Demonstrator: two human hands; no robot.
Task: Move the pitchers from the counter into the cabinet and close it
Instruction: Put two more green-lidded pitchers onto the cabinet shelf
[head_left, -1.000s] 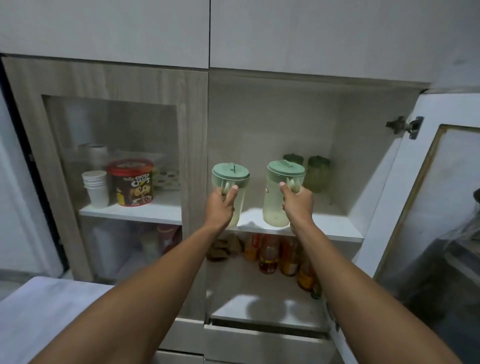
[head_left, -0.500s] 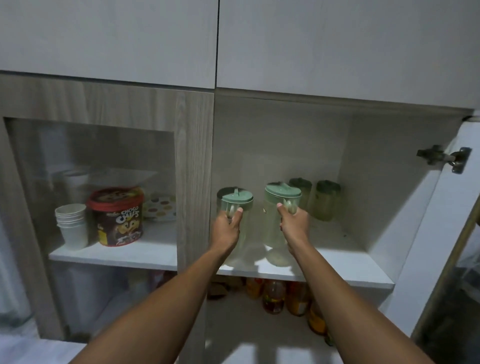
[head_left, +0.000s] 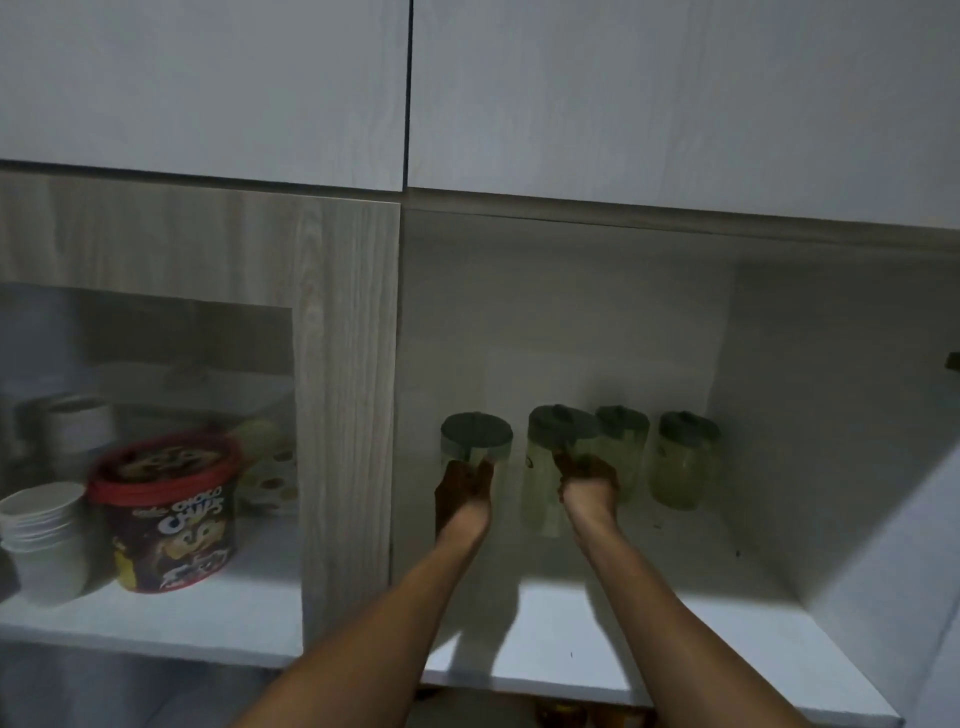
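Observation:
Both my arms reach deep into the open right cabinet bay. My left hand (head_left: 464, 488) grips the handle of a clear pitcher with a green lid (head_left: 475, 435). My right hand (head_left: 587, 480) grips a second green-lidded pitcher (head_left: 540, 488). Both pitchers stand at the back of the white shelf (head_left: 649, 639). To their right, two more green-lidded pitchers (head_left: 622, 441) (head_left: 683, 462) stand against the back wall. The inside of the cabinet is dim, so the fingers are hard to make out.
The left bay is behind a shut wood-framed glass door (head_left: 343, 415). Inside it are a red-lidded choco chips tub (head_left: 169, 512) and stacked white cups (head_left: 44, 535). White upper cabinet doors (head_left: 623, 93) hang overhead. A door hinge (head_left: 953, 361) shows at the right edge.
Both hands pushed the two pitchers further back on the shelf, level with the two at the rear. The view moved closer and higher, and the open door left the frame.

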